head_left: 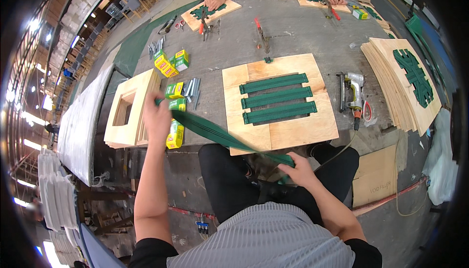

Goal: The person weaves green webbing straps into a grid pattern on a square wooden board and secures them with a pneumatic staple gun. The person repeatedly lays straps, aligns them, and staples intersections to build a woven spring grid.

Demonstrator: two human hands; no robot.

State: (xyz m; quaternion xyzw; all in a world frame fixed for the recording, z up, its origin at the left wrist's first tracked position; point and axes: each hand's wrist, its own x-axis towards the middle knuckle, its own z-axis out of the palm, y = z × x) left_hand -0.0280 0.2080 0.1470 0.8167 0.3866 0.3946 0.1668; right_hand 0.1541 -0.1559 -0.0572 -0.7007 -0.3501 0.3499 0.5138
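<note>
A long green webbing strap stretches slantwise between my hands in front of the table's near edge. My left hand, slightly blurred, is closed on its upper left end, beside the small boxes. Over my lap my right hand grips the other end, which looks like several layers. Beyond the strap a square wooden frame lies flat at the table's edge. Three green straps run side by side across its opening, their ends lying on the wood.
Right of the frame lies a pneumatic stapler with a hose. Stacked frames stand left and right, the right one topped with woven straps. Yellow-green boxes and staple strips sit left. Two co-workers' hands are at the far side.
</note>
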